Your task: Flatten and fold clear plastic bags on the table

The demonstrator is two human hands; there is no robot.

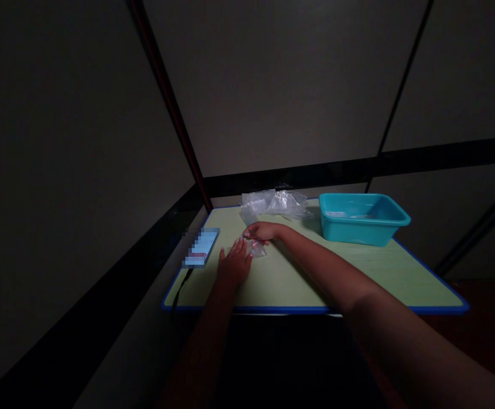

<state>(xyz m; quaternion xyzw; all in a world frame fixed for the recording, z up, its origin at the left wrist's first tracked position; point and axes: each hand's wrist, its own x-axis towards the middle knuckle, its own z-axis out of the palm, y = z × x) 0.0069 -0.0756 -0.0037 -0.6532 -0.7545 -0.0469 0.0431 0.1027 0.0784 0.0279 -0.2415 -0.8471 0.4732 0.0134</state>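
Right hand (263, 230): fingers bent at the upper edge of a small clear bag (258, 249); whether they pinch it cannot be determined. Left hand (235, 263): palm down, fingers extended, fingertips next to the right hand's. Bag position: on the table (290, 289), partly covered by the hands. Plastic sheeting (268, 203) lies behind; a lit device (202, 245) lies left; a turquoise bin (353, 232) stands right.

Dim grey walls (294, 91) (black-banded)

The left hand (235, 264) lies palm down, fingers (241, 246) extended, and the right hand (261, 230) bends inward just beyond it
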